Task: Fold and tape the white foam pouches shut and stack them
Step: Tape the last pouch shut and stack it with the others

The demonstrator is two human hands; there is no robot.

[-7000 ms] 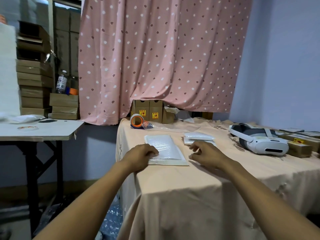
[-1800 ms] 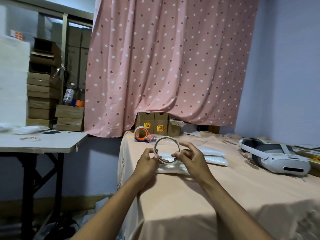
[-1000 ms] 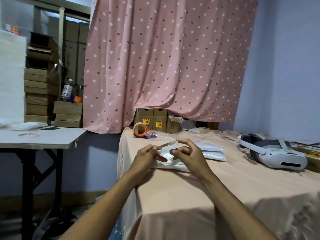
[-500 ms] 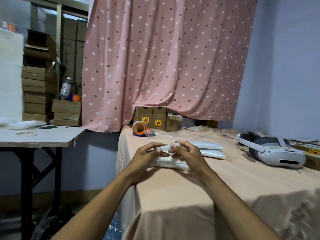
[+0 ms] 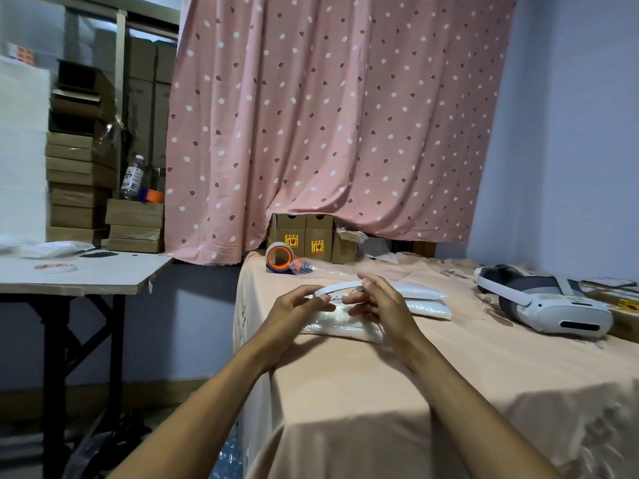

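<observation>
A folded white foam pouch (image 5: 340, 327) lies on the peach tablecloth just under my hands. A thin clear tape roll (image 5: 340, 286) is tilted almost flat above it. My left hand (image 5: 298, 307) holds the roll's left side with curled fingers. My right hand (image 5: 378, 300) grips its right side, fingertips pinching near the tape's end. Two folded white pouches (image 5: 423, 299) lie stacked just right of my hands.
An orange-cored tape roll (image 5: 279, 257) stands at the table's back left beside small cardboard boxes (image 5: 306, 238). A white headset (image 5: 543, 302) lies at the right. The covered table's (image 5: 380, 382) left edge drops off beside my left arm. A second table (image 5: 79, 274) stands left.
Seven seconds ago the pouch lay unfolded under my hands. Since then it was folded and the clear tape roll was raised upright, then lowered and tilted flat over the pouch.
</observation>
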